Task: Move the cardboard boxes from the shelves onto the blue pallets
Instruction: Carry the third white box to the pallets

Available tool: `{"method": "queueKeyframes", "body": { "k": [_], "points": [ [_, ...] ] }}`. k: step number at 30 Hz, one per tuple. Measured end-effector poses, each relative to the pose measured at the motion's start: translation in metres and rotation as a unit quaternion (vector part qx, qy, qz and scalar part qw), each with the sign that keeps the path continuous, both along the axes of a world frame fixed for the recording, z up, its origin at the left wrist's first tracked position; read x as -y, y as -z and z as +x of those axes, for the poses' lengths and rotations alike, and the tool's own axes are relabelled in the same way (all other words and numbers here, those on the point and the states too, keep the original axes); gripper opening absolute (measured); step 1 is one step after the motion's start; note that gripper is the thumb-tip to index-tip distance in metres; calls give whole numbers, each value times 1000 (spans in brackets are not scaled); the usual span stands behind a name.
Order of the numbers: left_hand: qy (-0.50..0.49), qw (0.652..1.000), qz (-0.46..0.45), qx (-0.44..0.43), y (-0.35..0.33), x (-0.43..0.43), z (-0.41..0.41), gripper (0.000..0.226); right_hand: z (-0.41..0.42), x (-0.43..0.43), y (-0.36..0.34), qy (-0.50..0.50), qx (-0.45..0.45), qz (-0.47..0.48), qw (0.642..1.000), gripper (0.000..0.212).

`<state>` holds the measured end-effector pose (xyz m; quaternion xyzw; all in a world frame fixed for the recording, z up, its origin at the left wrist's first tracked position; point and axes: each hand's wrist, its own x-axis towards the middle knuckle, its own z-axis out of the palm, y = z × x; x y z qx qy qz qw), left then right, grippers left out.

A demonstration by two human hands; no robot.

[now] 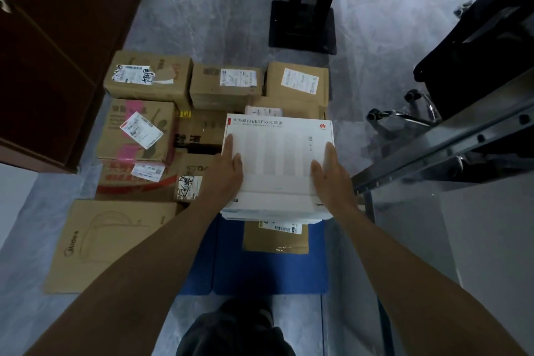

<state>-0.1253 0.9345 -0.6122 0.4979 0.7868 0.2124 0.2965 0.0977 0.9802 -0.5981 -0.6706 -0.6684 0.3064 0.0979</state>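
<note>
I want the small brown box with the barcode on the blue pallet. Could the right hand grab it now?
Probably not yet: the right hand lies flat on the white box, which covers part of the small brown box.

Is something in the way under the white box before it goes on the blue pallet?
Yes. A small brown box with a label already lies on the blue pallet, right below the white box. Bare blue shows nearer the person.
</note>
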Motion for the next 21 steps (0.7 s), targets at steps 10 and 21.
{"method": "queueKeyframes", "body": {
  "k": [10,21],
  "points": [
    [-21,1000,0,0,45,6,2,56,1,3,41,5,0,-13,1000,60],
    [-18,1000,-12,-11,49,2,7,56,5,-1,50,8,8,-6,1000,62]
  ]
}}
